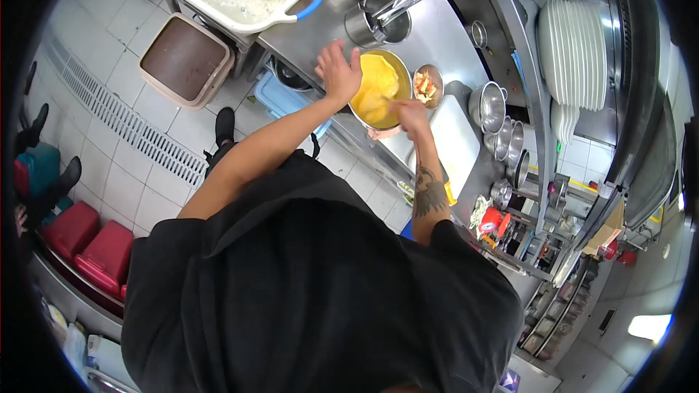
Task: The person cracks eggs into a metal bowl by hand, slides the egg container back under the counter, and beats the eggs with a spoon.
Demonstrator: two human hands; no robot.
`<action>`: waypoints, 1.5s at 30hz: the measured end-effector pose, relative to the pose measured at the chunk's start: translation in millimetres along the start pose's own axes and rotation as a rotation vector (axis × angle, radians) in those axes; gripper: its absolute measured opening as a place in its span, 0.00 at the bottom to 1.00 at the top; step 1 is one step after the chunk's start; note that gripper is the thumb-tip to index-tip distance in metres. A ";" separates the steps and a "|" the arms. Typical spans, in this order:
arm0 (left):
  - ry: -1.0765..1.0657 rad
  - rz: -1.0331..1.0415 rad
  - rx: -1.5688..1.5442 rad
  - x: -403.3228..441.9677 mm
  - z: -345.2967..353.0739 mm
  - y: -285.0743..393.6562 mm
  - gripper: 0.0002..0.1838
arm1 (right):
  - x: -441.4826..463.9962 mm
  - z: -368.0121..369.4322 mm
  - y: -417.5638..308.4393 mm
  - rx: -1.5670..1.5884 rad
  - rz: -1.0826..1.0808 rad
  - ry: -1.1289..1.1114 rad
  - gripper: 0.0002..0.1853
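Observation:
A round metal bowl (401,70) of thick yellow mixture (377,78) stands on the steel counter in front of me. My left hand (339,73) is at the bowl's left rim with its fingers spread and holds nothing. Over the lower right of the bowl, my right hand (412,116) is closed around something that reaches into the mixture. Its kind is blurred and partly hidden. A small metal bowl (426,86) with orange and pale pieces sits just right of the mixing bowl. The white cutting board (456,145) lies beside my right forearm.
Metal pots (358,28), one with tongs (400,6), stand behind the bowl. A white tub (211,0) of pale, grainy food is at upper left. Below it, a brown bin (186,62) is on the floor. Plates (573,54) are stacked on the right shelf.

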State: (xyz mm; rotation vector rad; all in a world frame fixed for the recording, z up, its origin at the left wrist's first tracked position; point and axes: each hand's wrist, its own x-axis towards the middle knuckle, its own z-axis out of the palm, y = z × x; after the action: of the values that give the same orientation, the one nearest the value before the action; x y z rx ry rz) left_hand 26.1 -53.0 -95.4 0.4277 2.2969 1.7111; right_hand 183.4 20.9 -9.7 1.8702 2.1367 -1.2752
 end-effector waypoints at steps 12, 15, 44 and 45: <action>0.005 -0.019 -0.022 -0.4 0.8 -0.2 0.24 | 4.9 -18.7 2.0 0.074 0.017 0.061 0.08; 0.003 0.026 0.002 2.2 -0.5 -0.4 0.24 | -12.9 -17.1 -12.5 -0.030 -0.078 -0.077 0.07; 0.034 -0.016 -0.022 -0.4 1.7 -0.8 0.24 | -11.2 -38.7 -5.5 -0.047 -0.125 0.075 0.09; 0.016 -0.018 -0.011 -11.6 0.3 -5.3 0.24 | -7.7 -23.7 1.2 -0.136 -0.277 0.011 0.08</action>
State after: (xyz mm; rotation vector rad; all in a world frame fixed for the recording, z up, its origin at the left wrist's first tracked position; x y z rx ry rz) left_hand 36.5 -58.5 -100.3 0.3911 2.2947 1.7234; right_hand 197.8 28.4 9.3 1.5764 2.4867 -1.1253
